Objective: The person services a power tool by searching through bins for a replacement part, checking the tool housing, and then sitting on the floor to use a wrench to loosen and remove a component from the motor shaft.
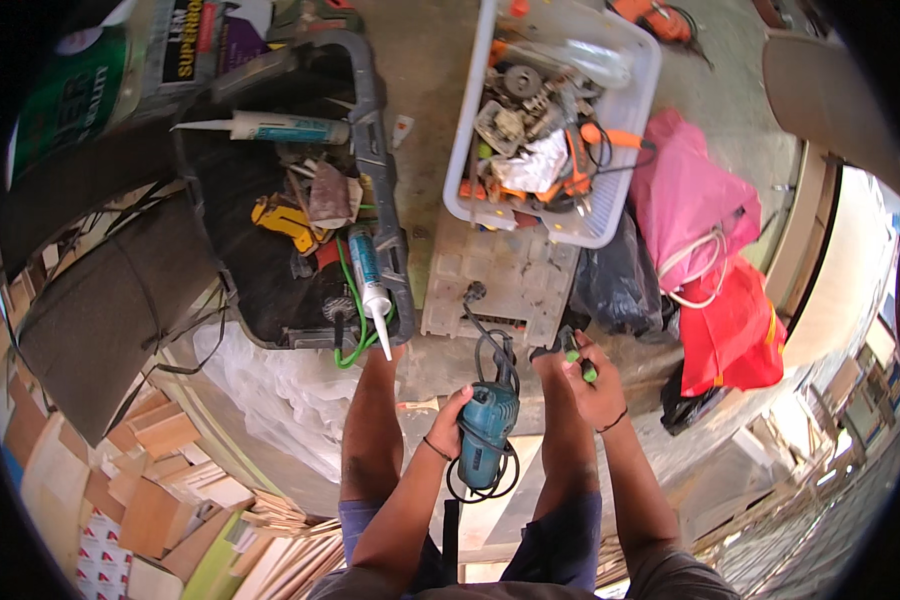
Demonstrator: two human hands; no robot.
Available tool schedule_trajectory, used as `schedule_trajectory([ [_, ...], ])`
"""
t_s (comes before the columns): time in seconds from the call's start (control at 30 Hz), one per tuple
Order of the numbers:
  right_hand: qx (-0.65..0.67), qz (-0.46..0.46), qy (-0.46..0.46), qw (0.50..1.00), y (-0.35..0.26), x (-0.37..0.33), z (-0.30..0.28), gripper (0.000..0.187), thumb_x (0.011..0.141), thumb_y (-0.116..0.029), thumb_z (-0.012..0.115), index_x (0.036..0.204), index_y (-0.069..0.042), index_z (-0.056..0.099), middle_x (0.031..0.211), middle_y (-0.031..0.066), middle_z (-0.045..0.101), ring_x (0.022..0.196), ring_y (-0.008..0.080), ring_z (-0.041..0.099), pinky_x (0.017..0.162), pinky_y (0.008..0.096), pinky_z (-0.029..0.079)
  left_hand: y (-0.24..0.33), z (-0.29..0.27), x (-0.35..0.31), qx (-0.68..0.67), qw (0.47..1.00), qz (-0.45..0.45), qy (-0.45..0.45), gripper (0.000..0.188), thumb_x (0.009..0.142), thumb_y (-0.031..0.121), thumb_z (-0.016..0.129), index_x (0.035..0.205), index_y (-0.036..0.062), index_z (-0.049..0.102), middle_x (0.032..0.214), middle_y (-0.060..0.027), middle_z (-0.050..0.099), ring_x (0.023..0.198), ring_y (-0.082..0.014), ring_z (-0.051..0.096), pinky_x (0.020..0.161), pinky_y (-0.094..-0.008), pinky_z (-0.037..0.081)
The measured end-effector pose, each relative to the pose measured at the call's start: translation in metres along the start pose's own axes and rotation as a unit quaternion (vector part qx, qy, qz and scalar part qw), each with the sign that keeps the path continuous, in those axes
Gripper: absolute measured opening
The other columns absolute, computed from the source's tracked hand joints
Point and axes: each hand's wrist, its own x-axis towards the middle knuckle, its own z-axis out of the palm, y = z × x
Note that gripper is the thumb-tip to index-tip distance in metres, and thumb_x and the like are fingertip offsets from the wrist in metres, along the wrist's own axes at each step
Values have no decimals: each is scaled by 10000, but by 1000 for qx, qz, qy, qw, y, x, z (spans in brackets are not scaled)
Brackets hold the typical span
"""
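Observation:
My left hand [448, 425] is closed around the side of a teal corded power tool [485, 440], held upright above my lap. Its black cord [511, 480] loops round the body, and its plug [475, 291] lies just beyond, by a clear plastic organizer case [460, 265]. In my right hand [598, 388], beside my right knee, is a small tool with a green-and-black handle [589, 371]. The fingers cover part of that tool, so its exact kind cannot be made out.
A black toolbox tray [370, 100] at left holds sealant tubes [288, 127] and a yellow tool [288, 222]. A white bin [610, 225] of tools and parts stands ahead. Pink [690, 165] and red bags [730, 335] lie right, wood offcuts [160, 520] lower left.

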Motion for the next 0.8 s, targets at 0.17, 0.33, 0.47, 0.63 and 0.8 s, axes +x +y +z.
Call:
schedule_trajectory([
  [0.17, 81, 69, 4, 994, -26, 11, 7, 253, 915, -192, 588, 1054, 20, 587, 1094, 174, 609, 923, 201, 584, 878, 336, 445, 4, 0, -5, -18, 1000, 2, 6, 508, 881, 472, 562, 1161, 49, 560, 1028, -113, 646, 884, -239, 647, 788, -406, 537],
  [0.33, 187, 44, -66, 979, -10, 12, 5, 237, 921, -196, 571, 852, 30, 601, 1094, 169, 614, 1026, 279, 616, 835, 345, 482, 3, -4, -5, -47, 999, 10, -14, 525, 879, 488, 559, 1164, 47, 561, 1041, -118, 648, 900, -249, 648, 807, -410, 531],
  [0.47, 531, 184, 13, 827, -17, 15, 10, 366, 943, -310, 502, 845, 31, 592, 1091, 184, 612, 990, 341, 629, 819, 391, 508, 2, -6, -2, -53, 998, 16, -18, 550, 877, 496, 559, 1165, 28, 561, 1045, -131, 651, 916, -259, 650, 809, -410, 533],
  [0.63, 529, 279, 25, 801, -18, 22, 13, 274, 910, -234, 471, 822, 20, 529, 1075, 187, 596, 1000, 337, 620, 813, 395, 512, 6, 0, -7, -26, 999, 32, 0, 551, 889, 493, 527, 1169, 19, 553, 1041, -137, 652, 899, -266, 656, 798, -417, 539],
  [0.8, 341, 44, 88, 935, -1, 30, 27, 313, 707, 116, 510, 962, -65, 510, 1219, 161, 554, 880, 234, 605, 734, 314, 506, 5, -4, -4, -5, 1000, 30, -8, 557, 894, 498, 509, 1178, 20, 548, 1065, -140, 646, 934, -274, 648, 823, -431, 528],
])
